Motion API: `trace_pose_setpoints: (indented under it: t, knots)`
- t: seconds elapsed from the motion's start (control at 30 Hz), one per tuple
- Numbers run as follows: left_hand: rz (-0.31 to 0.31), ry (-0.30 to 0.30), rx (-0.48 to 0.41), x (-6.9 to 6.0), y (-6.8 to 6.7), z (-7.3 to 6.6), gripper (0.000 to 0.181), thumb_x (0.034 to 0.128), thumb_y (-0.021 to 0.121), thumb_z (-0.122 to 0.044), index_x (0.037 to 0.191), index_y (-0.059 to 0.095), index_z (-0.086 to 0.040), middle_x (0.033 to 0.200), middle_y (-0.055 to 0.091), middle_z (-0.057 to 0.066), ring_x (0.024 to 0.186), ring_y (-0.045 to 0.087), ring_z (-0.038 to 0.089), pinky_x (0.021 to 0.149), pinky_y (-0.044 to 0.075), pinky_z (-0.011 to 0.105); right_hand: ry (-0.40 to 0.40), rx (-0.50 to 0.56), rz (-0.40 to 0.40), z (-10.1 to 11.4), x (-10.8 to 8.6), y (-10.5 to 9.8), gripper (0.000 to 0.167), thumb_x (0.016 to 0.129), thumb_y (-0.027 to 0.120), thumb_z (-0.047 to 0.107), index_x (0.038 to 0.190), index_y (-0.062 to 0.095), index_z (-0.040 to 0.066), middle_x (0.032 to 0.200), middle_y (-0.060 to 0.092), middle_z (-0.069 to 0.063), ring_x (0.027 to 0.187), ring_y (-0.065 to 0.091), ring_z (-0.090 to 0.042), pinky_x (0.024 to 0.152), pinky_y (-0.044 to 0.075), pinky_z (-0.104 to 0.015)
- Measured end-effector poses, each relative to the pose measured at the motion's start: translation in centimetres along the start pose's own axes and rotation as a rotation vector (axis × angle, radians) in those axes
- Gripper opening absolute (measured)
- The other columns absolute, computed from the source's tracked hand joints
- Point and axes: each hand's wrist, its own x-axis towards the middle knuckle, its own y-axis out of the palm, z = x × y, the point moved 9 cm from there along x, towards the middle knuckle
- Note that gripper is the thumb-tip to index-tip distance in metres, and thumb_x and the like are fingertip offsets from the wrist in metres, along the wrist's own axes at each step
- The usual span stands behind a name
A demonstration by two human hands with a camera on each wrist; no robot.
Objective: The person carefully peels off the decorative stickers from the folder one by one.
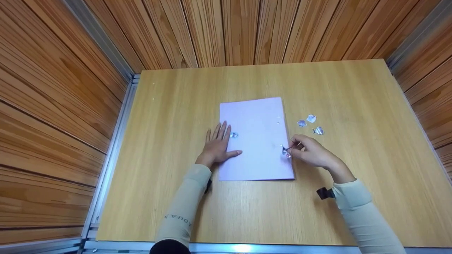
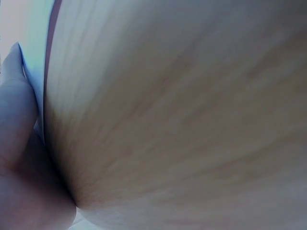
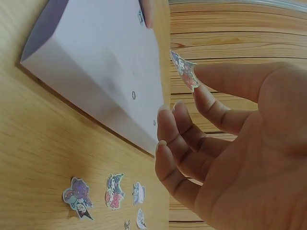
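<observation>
A pale lilac folder (image 1: 256, 123) lies on the wooden table, with a thick side edge facing the right wrist camera. My left hand (image 1: 216, 146) rests flat on its left edge, fingers spread and thumb out across the cover. Beside those fingers sits a small sticker (image 1: 234, 134) on the cover. Over the folder's right edge, my right hand (image 1: 312, 151) pinches a cartoon sticker (image 3: 184, 72) between thumb and index finger, its other fingers loosely bent. The left wrist view shows part of the left hand (image 2: 21, 163) against the folder edge and mostly blurred tabletop.
Several loose cut-out stickers lie on the table right of the folder, among them a purple one (image 3: 78, 197) and a red and dark one (image 3: 114, 191). Two small round marks, one (image 3: 134, 95) nearer, show on the folder's side. Wood-panelled walls (image 1: 240, 33) enclose the table.
</observation>
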Motion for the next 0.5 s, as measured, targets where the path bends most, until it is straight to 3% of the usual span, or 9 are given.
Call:
trace_pose_setpoints:
  t: [0.23, 0.5]
  knots:
    - [-0.019, 0.014, 0.003, -0.4, -0.5, -0.5, 0.109, 0.0924, 0.05, -0.076, 0.165, -0.001, -0.013, 0.172, -0.011, 0.008, 0.158, -0.011, 0.03, 0.125, -0.005, 0.057, 0.0, 0.003, -0.001, -0.5, -0.7, -0.1, 0.009, 0.101, 0.062, 0.011, 0.107, 0.062, 0.004, 0.104, 0.063, -0.01, 0.097, 0.058, -0.026, 0.077, 0.051, -0.033]
    - [-0.003, -0.012, 0.011, 0.3, 0.3, 0.2, 0.11, 0.0908, 0.049, -0.079, 0.165, -0.004, -0.017, 0.172, -0.014, 0.003, 0.157, -0.017, 0.025, 0.124, -0.01, 0.054, -0.009, -0.019, -0.019, -1.4, -2.0, -0.6, 0.005, 0.101, 0.062, 0.008, 0.104, 0.062, 0.004, 0.1, 0.063, -0.009, 0.093, 0.057, -0.024, 0.074, 0.049, -0.03]
